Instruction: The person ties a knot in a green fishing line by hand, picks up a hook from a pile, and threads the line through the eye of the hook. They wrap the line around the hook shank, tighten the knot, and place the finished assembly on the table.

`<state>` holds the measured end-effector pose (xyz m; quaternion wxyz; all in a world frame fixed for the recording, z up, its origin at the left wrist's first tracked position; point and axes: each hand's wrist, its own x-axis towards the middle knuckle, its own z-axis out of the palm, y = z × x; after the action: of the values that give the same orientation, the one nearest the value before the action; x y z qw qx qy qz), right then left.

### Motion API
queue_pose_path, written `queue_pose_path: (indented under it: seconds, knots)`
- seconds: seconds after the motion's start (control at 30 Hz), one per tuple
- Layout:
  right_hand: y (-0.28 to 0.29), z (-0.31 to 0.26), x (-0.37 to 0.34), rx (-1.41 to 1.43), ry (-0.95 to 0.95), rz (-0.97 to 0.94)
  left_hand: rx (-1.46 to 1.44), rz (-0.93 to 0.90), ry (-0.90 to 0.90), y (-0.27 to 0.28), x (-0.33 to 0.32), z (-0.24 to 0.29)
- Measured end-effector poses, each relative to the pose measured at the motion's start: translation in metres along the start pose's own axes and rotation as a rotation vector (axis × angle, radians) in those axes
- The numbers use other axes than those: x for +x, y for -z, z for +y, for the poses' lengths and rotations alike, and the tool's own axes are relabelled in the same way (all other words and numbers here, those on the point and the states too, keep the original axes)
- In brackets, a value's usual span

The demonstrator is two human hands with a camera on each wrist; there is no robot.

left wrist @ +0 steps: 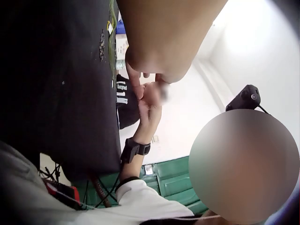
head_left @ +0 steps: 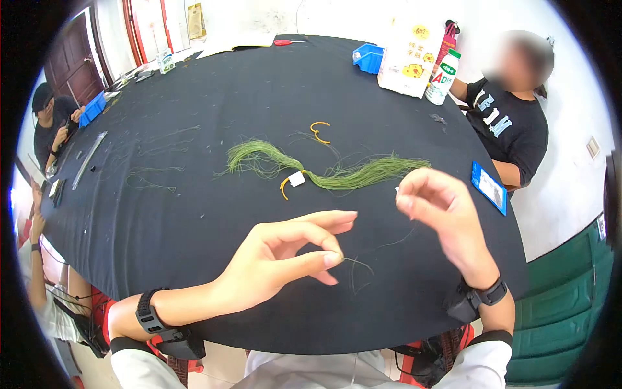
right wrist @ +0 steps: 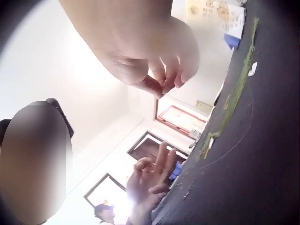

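In the head view, my left hand (head_left: 272, 259) pinches a thin dark green strand (head_left: 363, 262) between thumb and index finger, other fingers extended. To its right, my right hand (head_left: 450, 214) is raised with thumb and index fingertips together on what looks like a fine thread end; a tiny white bit shows there. The right wrist view shows the right hand (right wrist: 145, 51) with its fingertips meeting at a faint line. Beyond both hands lies a bundle of green strands (head_left: 363, 175), tied near its middle, with a white tag (head_left: 297, 179) beside the tie.
Yellow curved pieces (head_left: 319, 132) lie around the bundle. Loose strands (head_left: 155, 172) are scattered at left on the black cloth (head_left: 194, 246). A blue packet (head_left: 489, 187) sits at the right edge; a white bottle (head_left: 443, 78), tissue pack (head_left: 408, 61) and blue bin (head_left: 368, 58) stand behind. People sit around.
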<state>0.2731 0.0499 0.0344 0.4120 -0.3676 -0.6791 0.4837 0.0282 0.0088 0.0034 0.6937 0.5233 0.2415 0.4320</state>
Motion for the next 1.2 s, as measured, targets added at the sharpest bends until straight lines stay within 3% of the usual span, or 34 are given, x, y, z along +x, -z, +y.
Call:
queue_pose_path:
  seconds: [0.2, 0.3, 0.4, 0.73, 0.83, 1.03, 1.2]
  knots:
    - [-0.035, -0.002, -0.020, 0.354, -0.149, -0.174, -0.012, -0.027, 0.058, -0.010, 0.002, 0.009]
    - [-0.036, -0.004, -0.023, 0.360, -0.032, -0.107, -0.070, 0.016, 0.063, -0.010, 0.003, 0.006]
    - [-0.038, 0.002, -0.023, 0.329, 0.114, -0.111, -0.113, -0.095, 0.139, -0.008, 0.004, 0.007]
    - [-0.042, 0.001, -0.026, 0.405, -0.114, -0.142, -0.114, -0.059, 0.179, -0.011, -0.002, 0.006]
    - [-0.041, 0.007, -0.024, 0.334, -0.065, -0.117, -0.046, -0.022, 0.164, -0.007, -0.004, 0.007]
    - [-0.035, 0.010, -0.019, -0.227, 0.119, -0.103, 0.112, 0.023, 0.132, -0.002, -0.010, 0.010]
    - [-0.034, 0.006, -0.017, -0.377, 0.253, -0.091, 0.151, 0.066, 0.158, -0.002, -0.009, 0.012]
